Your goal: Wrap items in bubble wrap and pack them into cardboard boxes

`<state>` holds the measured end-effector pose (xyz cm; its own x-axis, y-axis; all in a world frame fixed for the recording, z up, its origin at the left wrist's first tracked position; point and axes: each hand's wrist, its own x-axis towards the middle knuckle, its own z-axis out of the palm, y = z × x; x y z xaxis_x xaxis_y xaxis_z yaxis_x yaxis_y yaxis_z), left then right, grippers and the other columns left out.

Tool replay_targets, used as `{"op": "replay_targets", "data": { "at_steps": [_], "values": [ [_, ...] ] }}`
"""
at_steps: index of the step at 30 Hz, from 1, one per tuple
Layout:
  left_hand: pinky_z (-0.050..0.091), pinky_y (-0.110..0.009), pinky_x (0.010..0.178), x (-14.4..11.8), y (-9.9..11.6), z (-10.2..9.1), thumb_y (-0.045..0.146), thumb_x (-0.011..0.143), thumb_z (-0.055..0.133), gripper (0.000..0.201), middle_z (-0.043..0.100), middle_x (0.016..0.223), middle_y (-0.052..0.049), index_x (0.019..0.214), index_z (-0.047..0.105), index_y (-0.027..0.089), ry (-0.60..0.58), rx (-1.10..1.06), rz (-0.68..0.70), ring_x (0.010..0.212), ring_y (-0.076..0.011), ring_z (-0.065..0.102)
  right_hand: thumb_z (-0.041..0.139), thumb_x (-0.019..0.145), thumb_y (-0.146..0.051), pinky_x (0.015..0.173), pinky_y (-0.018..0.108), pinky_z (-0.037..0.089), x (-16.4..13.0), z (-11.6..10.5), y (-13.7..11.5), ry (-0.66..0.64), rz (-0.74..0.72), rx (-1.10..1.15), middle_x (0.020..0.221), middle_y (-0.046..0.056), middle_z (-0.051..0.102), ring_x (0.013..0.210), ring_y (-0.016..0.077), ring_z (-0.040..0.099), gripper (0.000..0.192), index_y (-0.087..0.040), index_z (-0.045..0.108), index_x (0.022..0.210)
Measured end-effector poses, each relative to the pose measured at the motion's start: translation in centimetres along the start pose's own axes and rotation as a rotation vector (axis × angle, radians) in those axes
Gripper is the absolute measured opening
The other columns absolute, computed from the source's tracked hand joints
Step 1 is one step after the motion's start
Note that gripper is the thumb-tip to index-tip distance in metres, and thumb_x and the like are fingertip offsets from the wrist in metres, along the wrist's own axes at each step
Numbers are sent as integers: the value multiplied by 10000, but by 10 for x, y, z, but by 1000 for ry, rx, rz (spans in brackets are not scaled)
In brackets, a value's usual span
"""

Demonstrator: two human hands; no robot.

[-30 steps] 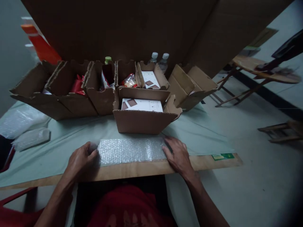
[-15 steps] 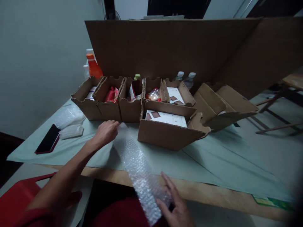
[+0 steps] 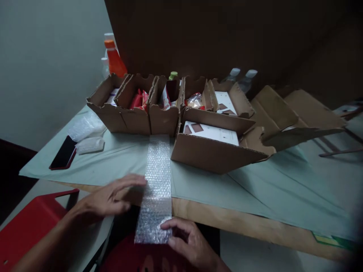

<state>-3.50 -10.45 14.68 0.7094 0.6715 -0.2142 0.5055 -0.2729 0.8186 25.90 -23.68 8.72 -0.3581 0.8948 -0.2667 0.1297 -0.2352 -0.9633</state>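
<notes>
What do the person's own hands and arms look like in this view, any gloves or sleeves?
Both the left hand and the right hand are bare, five-fingered, with no glove, ring or watch that I can make out. The left forearm shows no sleeve. At the bottom edge is a dark red top with pale marks.

Bubble wrap point(image 3: 158, 183) now front-to-back
</notes>
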Motion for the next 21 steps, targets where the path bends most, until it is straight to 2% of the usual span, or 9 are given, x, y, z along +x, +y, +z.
{"op": "replay_targets", "data": {
  "at_steps": [1, 3, 6, 8, 10, 13, 15, 17, 21],
  "values": [
    [352, -537, 1178, -15, 3, 8, 389, 811, 662, 670, 500, 1538, -83, 1460, 517, 303, -73, -53, 2, 1452, -339, 400, 664, 850, -439, 848, 365, 535, 6, -3, -6, -25, -8, 91, 1051, 78, 738, 950, 242, 682, 341, -230, 752, 1105],
    [354, -552, 1178, -26, 7, 28, 394, 774, 727, 822, 449, 1579, -96, 1531, 419, 304, -66, -52, 45, 1473, -351, 373, 666, 853, -511, 801, 341, 537, 21, -6, -16, -49, -41, 280, 981, 72, 729, 875, 217, 678, 400, -213, 731, 1112],
    [475, -478, 1074, 0, 6, 55, 252, 855, 602, 599, 649, 1343, -132, 1449, 521, 254, 253, 61, 101, 1267, -289, 582, 672, 861, -505, 773, 329, 545, 41, -6, -28, 19, -108, 409, 977, 76, 711, 839, 199, 676, 485, -218, 646, 1251],
    [525, -402, 970, 29, 0, 64, 193, 874, 511, 499, 712, 1165, -118, 1367, 587, 212, 461, 94, 45, 1049, -235, 660, 661, 885, -458, 748, 323, 556, 48, -6, -30, 138, -163, 346, 1050, 89, 696, 827, 186, 680, 580, -243, 517, 1404],
    [541, -332, 856, 55, -7, 64, 208, 863, 508, 524, 720, 1071, -86, 1383, 567, 191, 534, 91, -52, 840, -184, 654, 632, 924, -384, 737, 313, 567, 48, -7, -27, 296, -225, 183, 1081, 86, 687, 795, 162, 673, 589, -268, 435, 1466],
    [504, -264, 707, 76, -15, 59, 240, 842, 535, 633, 678, 851, 0, 1470, 474, 192, 506, 101, -166, 636, -134, 561, 586, 957, -245, 832, 336, 574, 43, -12, -18, 455, -347, -206, 1093, 83, 696, 896, 174, 673, 386, -260, 567, 1343],
    [477, -256, 674, 80, -18, 57, 244, 830, 545, 673, 619, 749, 31, 1493, 442, 188, 495, 135, -205, 616, -138, 539, 566, 949, -169, 932, 387, 551, 44, -15, -14, 465, -447, -480, 1178, 96, 693, 1059, 215, 653, 344, -251, 618, 1279],
    [474, -265, 687, 80, -20, 58, 239, 824, 553, 694, 600, 732, 34, 1504, 424, 187, 499, 172, -234, 632, -149, 550, 560, 926, -120, 1006, 451, 516, 49, -17, -11, 430, -504, -705, 1303, 110, 659, 1199, 257, 600, 415, -247, 599, 1319],
    [498, -296, 753, 79, -25, 66, 232, 835, 554, 707, 624, 794, 11, 1521, 387, 195, 538, 239, -250, 719, -175, 598, 575, 891, -90, 1046, 516, 485, 65, -16, -6, 320, -469, -972, 1472, 142, 551, 1350, 305, 501, 477, -225, 595, 1348]
  ]
}}
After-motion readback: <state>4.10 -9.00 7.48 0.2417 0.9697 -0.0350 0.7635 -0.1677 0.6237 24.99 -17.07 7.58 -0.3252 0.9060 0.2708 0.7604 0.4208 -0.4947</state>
